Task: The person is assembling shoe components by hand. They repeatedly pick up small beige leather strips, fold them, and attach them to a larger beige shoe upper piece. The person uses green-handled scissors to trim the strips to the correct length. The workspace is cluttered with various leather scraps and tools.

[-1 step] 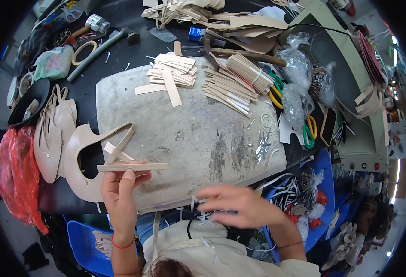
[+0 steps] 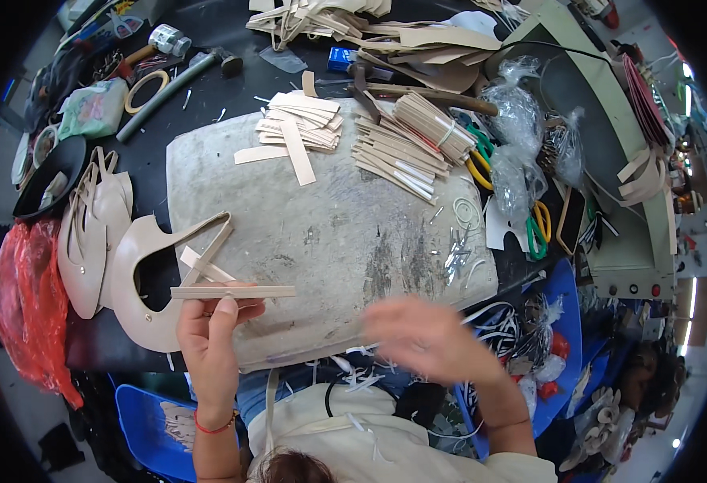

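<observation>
My left hand (image 2: 211, 328) pinches a narrow beige strip (image 2: 234, 293) level between thumb and fingers, over the left near part of the worn grey board (image 2: 329, 233). Just beyond that hand lies a beige leather shoe upper (image 2: 146, 310) with a thin looped strap, and another short strip crosses the strap. More uppers (image 2: 89, 241) are stacked to its left. Above the near right edge of the board is my right hand (image 2: 418, 334), smeared by motion; whether anything is in its fingers does not show.
Toward the back of the board are loose pale strips (image 2: 301, 121) and darker bundled strips (image 2: 401, 157). A hammer (image 2: 418, 95) lies behind them, with yellow-green scissors (image 2: 540, 229) at the right. Blue bins (image 2: 140, 419) flank me below; a red plastic bag (image 2: 31, 298) sits left.
My right hand has shifted right and slightly away from me, uncovering white scraps at my lap. My left hand and its strip have barely moved.
</observation>
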Demonstrator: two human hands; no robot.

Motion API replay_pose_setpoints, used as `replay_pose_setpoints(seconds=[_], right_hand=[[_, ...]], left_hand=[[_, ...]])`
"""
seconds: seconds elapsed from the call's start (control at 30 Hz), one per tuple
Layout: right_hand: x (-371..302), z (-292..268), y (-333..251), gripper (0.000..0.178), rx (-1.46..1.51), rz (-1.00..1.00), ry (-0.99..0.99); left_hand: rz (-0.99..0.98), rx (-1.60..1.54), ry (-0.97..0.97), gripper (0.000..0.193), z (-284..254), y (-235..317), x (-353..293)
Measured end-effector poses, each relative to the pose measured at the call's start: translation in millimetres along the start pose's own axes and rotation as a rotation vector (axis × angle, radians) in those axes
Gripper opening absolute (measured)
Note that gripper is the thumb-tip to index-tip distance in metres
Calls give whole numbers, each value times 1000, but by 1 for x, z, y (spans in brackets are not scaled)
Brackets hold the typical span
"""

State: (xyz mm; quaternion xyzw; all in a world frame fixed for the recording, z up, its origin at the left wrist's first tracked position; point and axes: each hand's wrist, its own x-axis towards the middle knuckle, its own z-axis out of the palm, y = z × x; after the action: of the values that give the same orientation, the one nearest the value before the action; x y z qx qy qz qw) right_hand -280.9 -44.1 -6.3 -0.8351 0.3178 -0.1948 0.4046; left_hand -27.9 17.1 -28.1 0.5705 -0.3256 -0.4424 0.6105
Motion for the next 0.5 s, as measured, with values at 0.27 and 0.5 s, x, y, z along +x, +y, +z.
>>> replay_pose_setpoints(seconds=[0.27,0.5], right_hand=[[22,-56,79,27,-1108,-294,126],[40,-58,71,22,-868,-142,178]], left_hand=[[-12,-23,-85,18,16,3,-10],[-106,-92,-143,19,23,0,-14]])
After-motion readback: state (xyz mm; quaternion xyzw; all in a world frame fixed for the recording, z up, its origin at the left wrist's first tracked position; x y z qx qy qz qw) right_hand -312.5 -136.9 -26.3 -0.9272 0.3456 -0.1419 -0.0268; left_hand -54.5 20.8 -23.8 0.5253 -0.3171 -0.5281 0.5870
